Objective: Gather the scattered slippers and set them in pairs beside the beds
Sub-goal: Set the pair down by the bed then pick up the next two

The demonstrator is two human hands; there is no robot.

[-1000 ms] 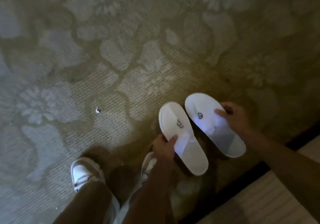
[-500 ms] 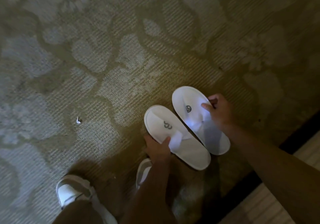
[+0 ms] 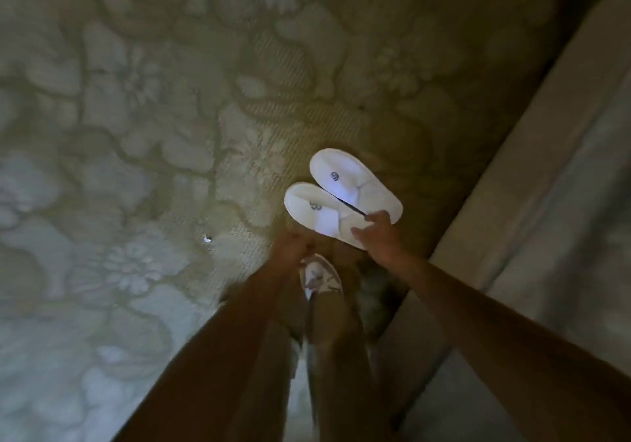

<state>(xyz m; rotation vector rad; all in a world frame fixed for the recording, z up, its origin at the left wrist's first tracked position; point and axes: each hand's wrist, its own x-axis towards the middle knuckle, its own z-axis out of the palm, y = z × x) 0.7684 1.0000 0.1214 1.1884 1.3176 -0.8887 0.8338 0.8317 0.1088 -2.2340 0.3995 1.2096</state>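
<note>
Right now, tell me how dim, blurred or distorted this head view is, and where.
Head view: dim, warm light; the two white slippers glow brightest, with a bluish glare on their straps. Motion blur smears the left hand and the forearms; the right hand is sharper. Wide-angle distortion bends the bed edge and stretches the patterned carpet, which fades soft at the corners.

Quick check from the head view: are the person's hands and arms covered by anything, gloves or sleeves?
No. The left hand and right hand are bare, with no gloves or visible rings. Both forearms show no sleeves, watch or bands. The picture is dim and blurred, so fine detail is uncertain.
</note>
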